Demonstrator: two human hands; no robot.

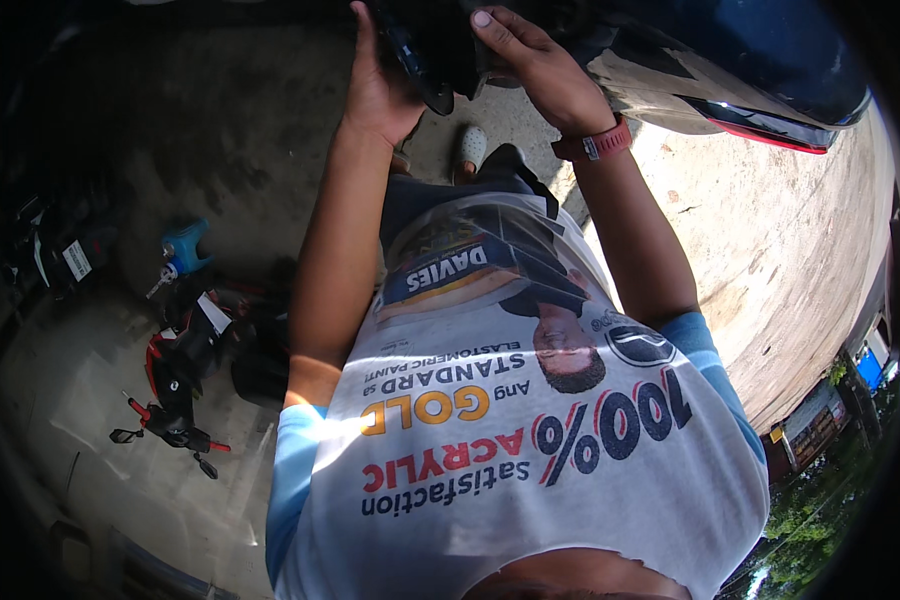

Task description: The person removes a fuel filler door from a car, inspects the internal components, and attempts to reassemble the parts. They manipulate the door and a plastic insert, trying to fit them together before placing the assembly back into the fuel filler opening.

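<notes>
Both arms reach forward over my white printed shirt point(530, 440) to a dark, shadowed part point(432, 62) at the top of the view. My left hand point(375, 92) grips its left side, with the fingers hidden behind it. My right hand point(536, 68), with a red band point(592, 143) on its wrist, curls over the right side, thumb on top. The part sits against a dark blue vehicle body point(770, 50) with a red edge strip point(770, 135). What the part is stays unclear in the shade.
Below my hands a pale shoe point(470, 148) stands on the concrete floor point(770, 240). On the floor at the left lie red and black machine parts point(182, 372), a blue jug point(186, 246) and dark items point(60, 250). Trees and buildings point(820, 470) show at the lower right.
</notes>
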